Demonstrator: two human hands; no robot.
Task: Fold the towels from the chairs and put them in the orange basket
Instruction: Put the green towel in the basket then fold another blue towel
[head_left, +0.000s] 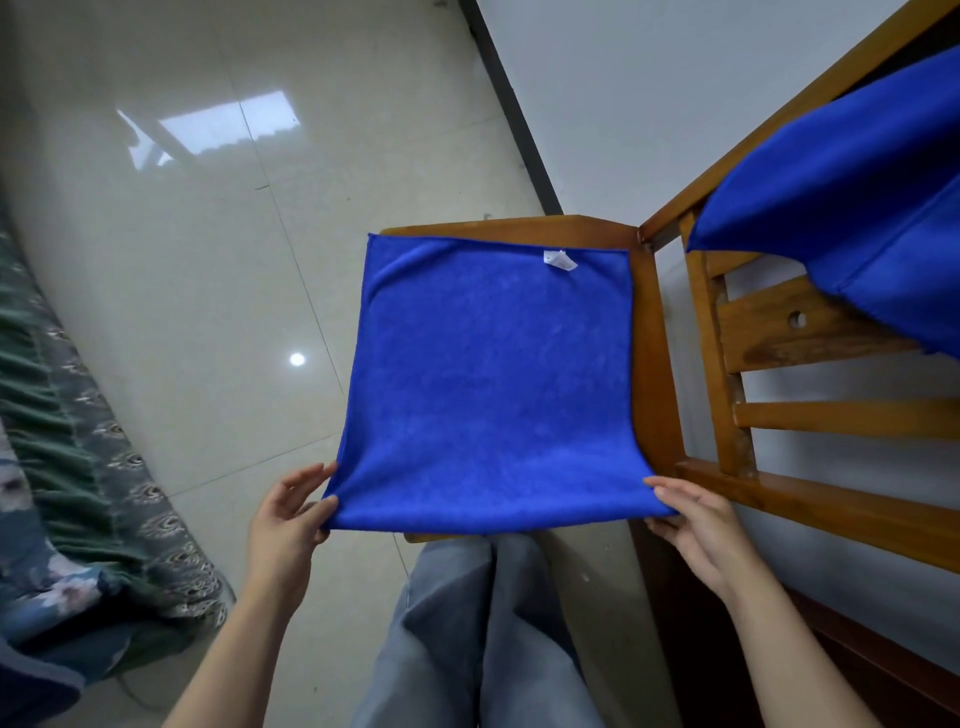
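Floor (208, 260): glossy pale tiles with thin grout lines fill the background, mirroring a window and a round lamp spot.
Fabric (67, 415): at your far left, a soft, rumpled green cloth with a feather-eye print lies along the floor.
Left hand (283, 525): you pinch the towel's near-left corner between thumb and fingers.
Blue towel (488, 384): one square of fuzzy, bright blue microfibre with a stitched hem. It is spread flat over the chair seat, its near edge held between your two hands, which are well apart.
Tag (560, 260): a small, crumpled white label sits at the towel's far edge.
Trousers (467, 623): your legs in smooth grey cloth show below the towel's near edge.
Chair seat (652, 364): varnished orange-brown wood, showing as a strip beyond the towel's far and right edges.
Right hand (696, 525): you grip the near-right corner, thumb on top and fingers beneath.
Chair back (831, 415): flat wooden slats and rails, worn in places, one slat with a round hole.
Second towel (857, 208): the same blue cloth, draped over the chair back's top rail at upper right.
Wall (675, 104): plain white, edged by a dark skirting strip.
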